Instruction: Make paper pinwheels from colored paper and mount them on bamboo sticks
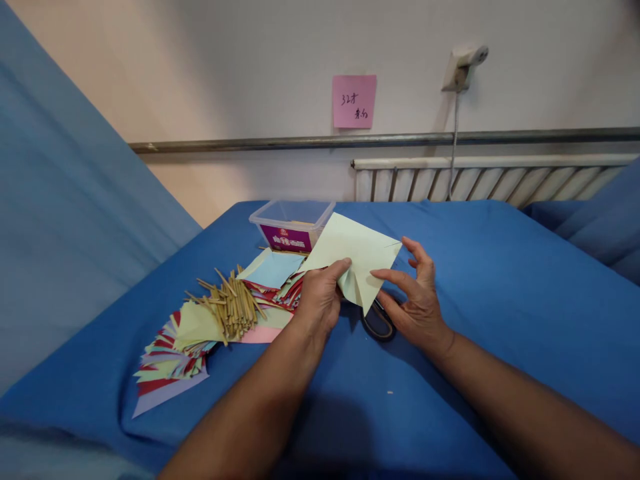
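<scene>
My left hand [320, 297] is closed on a square sheet of pale green paper [345, 240], thumb on top. One part of the sheet curls up beside that thumb, and a short line runs in from its right corner. At the sheet's right side is my right hand [417, 300], with one fingertip over the front face and another at the right corner. Its fingers are partly spread but in contact with the paper. Below the paper, black scissors [379, 327] lie on the blue cloth, showing only a handle loop; their blades are hidden.
To the left lie a bundle of short straw-coloured sticks [237, 310], a fanned stack of coloured paper [173, 353] and another stack topped by a light blue sheet [275, 268]. A clear plastic box [295, 213] stands behind. A radiator [490, 180] is along the wall.
</scene>
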Demonstrator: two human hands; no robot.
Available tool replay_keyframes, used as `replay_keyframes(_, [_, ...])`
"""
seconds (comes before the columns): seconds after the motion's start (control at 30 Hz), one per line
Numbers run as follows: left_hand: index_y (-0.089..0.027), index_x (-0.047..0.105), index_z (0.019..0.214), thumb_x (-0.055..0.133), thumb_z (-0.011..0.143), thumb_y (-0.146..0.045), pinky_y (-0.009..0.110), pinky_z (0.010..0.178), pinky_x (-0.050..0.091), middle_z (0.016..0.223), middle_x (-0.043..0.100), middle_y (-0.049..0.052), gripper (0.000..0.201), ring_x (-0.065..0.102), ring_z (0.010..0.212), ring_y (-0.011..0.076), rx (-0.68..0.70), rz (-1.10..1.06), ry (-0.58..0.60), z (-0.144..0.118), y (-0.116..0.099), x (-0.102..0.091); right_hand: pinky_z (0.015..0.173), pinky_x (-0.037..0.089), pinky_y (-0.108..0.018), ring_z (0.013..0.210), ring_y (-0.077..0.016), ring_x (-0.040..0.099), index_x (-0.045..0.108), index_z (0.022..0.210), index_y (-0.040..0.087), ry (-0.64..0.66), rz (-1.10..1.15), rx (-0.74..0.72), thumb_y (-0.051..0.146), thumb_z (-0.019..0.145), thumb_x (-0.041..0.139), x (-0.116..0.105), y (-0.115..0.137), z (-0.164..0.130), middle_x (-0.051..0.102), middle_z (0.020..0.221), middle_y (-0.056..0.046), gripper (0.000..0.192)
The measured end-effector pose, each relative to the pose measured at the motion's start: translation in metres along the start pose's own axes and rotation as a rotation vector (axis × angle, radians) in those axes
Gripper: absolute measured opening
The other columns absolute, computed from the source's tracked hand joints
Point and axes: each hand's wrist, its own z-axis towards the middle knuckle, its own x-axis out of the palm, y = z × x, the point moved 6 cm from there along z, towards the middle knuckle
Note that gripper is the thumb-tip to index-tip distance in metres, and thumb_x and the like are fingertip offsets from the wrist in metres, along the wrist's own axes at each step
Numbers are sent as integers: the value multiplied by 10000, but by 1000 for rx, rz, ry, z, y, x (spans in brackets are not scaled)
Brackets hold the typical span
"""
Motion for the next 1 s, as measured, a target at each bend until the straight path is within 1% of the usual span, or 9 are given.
replay_keyframes(0.1, [-77, 698, 984, 776, 590, -161, 344, 782, 521, 965, 736, 130, 410, 689, 830, 248, 1, 3, 45, -1, 2, 3, 1088, 275, -589, 1365, -342, 305, 691, 951, 295, 6, -18, -72, 239, 796, 684, -3, 4, 2, 310, 1479, -9, 164])
replay_keyframes(0.2, [-88, 688, 1032, 776, 592, -172, 350, 809, 512, 984, 734, 129, 457, 685, 875, 260, -6, 26, 86, -4, 6, 7, 1100, 259, -577, 1354, -328, 326, 698, 859, 265, 9, 5, -84, 269, 818, 672, -2, 3, 3, 415, 1412, -28, 48])
replay_keyframes(0.33, [-118, 699, 1035, 773, 594, -170, 347, 797, 511, 978, 738, 114, 450, 688, 873, 263, -60, 89, 112, -7, 16, 9, 1084, 297, -558, 1297, -298, 407, 658, 789, 234, 5, 45, -1, 258, 830, 640, 0, -5, 4, 549, 1261, -64, 50])
replay_keyframes(0.43, [-140, 713, 1027, 771, 584, -153, 346, 775, 517, 954, 745, 98, 447, 691, 850, 265, -83, 119, 128, -8, 20, 11, 1059, 338, -537, 1247, -287, 456, 618, 719, 225, 1, 60, 88, 242, 803, 642, 2, -14, 5, 605, 1161, -74, 89])
replay_keyframes(0.53, [-149, 708, 1060, 786, 568, -144, 344, 774, 517, 944, 748, 91, 498, 691, 843, 263, -87, 123, 123, -8, 21, 10, 1036, 366, -518, 1189, -277, 503, 590, 672, 224, 4, 82, 161, 240, 784, 637, 5, -23, 5, 636, 1093, -76, 123])
replay_keyframes(0.63, [-143, 696, 1089, 786, 590, -149, 341, 788, 515, 953, 745, 97, 507, 690, 850, 251, -104, 121, 115, -8, 22, 10, 1031, 368, -511, 1133, -265, 541, 588, 669, 225, -18, 99, 196, 256, 787, 623, 4, -28, 6, 650, 1062, -73, 127])
replay_keyframes(0.73, [-122, 692, 1089, 781, 603, -138, 334, 779, 517, 953, 742, 108, 495, 689, 810, 230, -111, 120, 113, -10, 22, 11, 1019, 372, -511, 1114, -266, 554, 591, 668, 225, -31, 105, 216, 266, 788, 611, 4, -30, 5, 657, 1050, -72, 128])
replay_keyframes(0.83, [-115, 691, 1084, 782, 601, -124, 326, 783, 515, 965, 739, 111, 491, 687, 780, 211, -91, 112, 123, -10, 22, 12, 1015, 377, -505, 1107, -267, 559, 590, 659, 227, -16, 104, 219, 257, 780, 614, 6, -30, 4, 660, 1045, -71, 127])
replay_keyframes(1.0, [-119, 689, 1098, 797, 580, -128, 333, 788, 512, 944, 742, 104, 530, 686, 775, 217, -113, 115, 123, -10, 24, 11, 1009, 389, -498, 1123, -270, 554, 602, 655, 235, 1, 111, 232, 254, 774, 621, 8, -31, 2, 663, 1043, -64, 122])
